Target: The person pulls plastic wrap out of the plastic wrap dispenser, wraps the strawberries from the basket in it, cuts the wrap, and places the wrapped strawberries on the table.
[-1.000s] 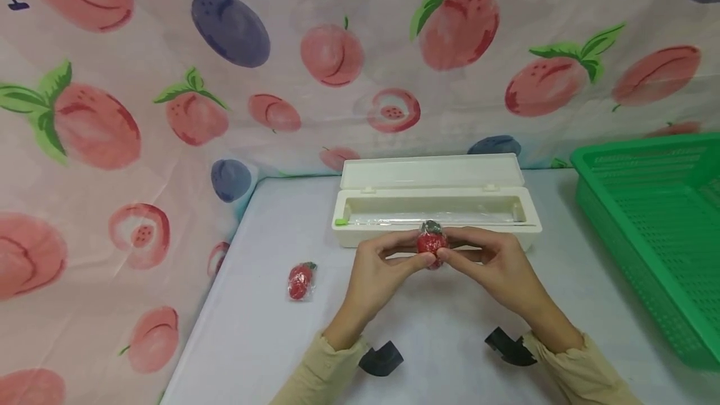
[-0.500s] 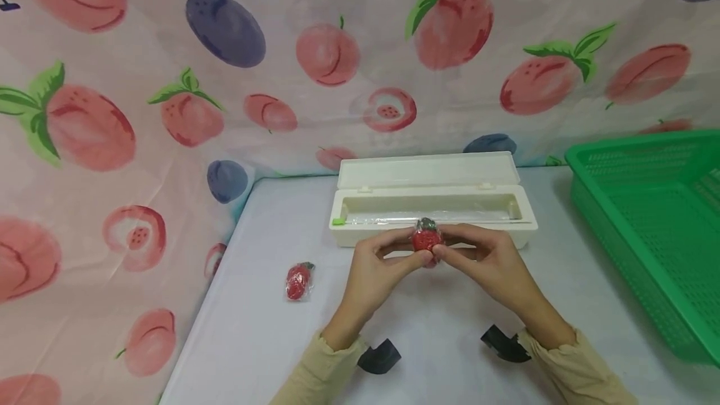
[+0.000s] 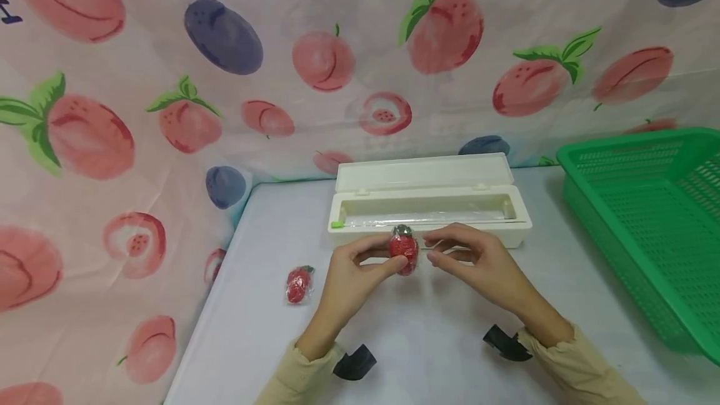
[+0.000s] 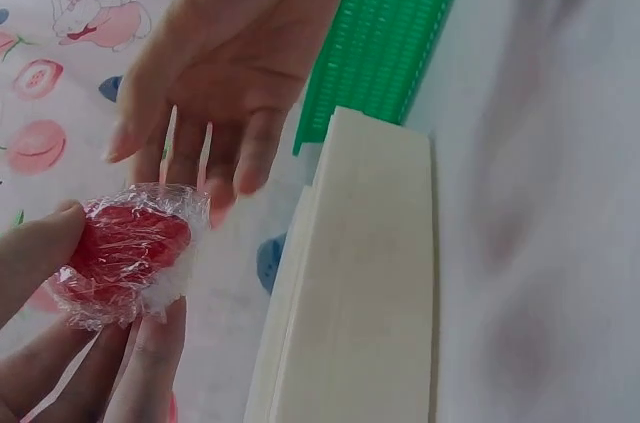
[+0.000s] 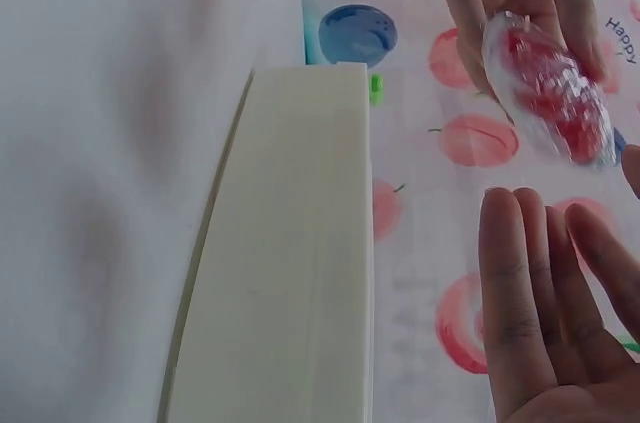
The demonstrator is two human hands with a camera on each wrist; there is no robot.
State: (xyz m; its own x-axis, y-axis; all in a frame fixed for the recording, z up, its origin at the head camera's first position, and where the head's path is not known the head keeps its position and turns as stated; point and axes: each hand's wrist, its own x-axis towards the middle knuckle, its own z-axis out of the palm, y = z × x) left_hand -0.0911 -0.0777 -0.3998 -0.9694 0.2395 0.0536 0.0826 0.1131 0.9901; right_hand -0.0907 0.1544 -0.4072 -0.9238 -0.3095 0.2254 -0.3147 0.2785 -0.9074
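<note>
My left hand (image 3: 350, 275) pinches a strawberry-like red fruit (image 3: 402, 247) with a dark green top, wrapped in clear plastic film, between thumb and fingers. It is held up in front of the white box. In the left wrist view the crinkled film (image 4: 150, 243) shines around the red fruit. My right hand (image 3: 478, 262) is just to its right, apart from it, with relaxed fingers and nothing between them. A second wrapped red fruit (image 3: 298, 285) lies on the table to the left.
A long white cling film dispenser (image 3: 433, 236) stands behind the hands, lid (image 3: 424, 172) raised, with a green slider (image 3: 337, 225) at its left end. On the right is a green plastic basket (image 3: 619, 236). A fruit-print cloth (image 3: 270, 30) hangs behind the white table (image 3: 242, 342).
Both hands held the wrapped fruit earlier; now the right hand has let go. The left hand has moved left with the fruit. The head view has shifted slightly.
</note>
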